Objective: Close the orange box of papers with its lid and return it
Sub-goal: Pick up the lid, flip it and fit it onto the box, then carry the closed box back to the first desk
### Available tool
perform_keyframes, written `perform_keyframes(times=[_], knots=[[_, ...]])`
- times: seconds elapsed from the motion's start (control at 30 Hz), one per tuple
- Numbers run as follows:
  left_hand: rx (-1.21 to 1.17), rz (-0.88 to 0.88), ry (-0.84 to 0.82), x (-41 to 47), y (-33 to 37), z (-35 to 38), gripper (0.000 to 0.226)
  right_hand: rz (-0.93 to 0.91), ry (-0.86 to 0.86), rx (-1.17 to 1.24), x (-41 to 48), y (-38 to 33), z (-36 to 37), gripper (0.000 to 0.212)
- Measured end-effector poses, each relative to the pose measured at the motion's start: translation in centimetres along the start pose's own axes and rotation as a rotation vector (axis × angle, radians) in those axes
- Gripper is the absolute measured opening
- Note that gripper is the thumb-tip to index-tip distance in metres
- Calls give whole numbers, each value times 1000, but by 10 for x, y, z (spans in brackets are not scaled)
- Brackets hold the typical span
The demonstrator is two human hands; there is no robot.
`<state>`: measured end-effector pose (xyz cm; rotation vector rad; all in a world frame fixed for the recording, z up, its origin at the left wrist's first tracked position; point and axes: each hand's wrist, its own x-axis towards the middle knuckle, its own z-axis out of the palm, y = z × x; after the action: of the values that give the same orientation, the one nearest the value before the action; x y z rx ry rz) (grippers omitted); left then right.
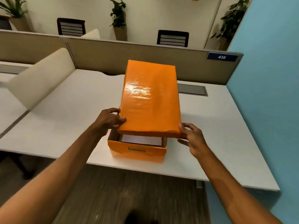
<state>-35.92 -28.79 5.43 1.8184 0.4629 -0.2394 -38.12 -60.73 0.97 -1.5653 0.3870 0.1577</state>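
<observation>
An orange box [137, 151] stands on the white desk [64, 120] near its front edge, with a slot handle in its near wall. White papers [142, 140] show inside through the gap at the near end. The glossy orange lid [150, 99] hovers over the box, raised at the near end and covering most of the opening. My left hand [110, 120] grips the lid's near left corner. My right hand [192, 138] holds the near right corner with thumb on top and fingers below.
A beige partition [145, 57] with a blue plate reading 438 runs behind the desk. A blue wall [267, 94] closes the right side. A cream divider [42, 78] slants at the left. A grey cable hatch [192, 89] lies behind the box. Wood floor lies below.
</observation>
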Motion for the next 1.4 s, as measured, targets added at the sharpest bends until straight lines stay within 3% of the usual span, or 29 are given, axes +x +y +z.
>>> perform_keyframes(times=[0.23, 0.5, 1.03, 1.4], knots=[[48, -16, -86, 8, -17, -24, 54, -19, 63, -206, -14, 15, 19, 38], [71, -103, -155, 21, -43, -35, 49, 60, 100, -158, -23, 28, 39, 24], [-10, -60, -219, 25, -76, -40, 49, 63, 189, -357, -19, 44, 54, 31], [-118, -49, -263, 27, -93, -43, 54, 114, 211, -313, -21, 46, 59, 27]])
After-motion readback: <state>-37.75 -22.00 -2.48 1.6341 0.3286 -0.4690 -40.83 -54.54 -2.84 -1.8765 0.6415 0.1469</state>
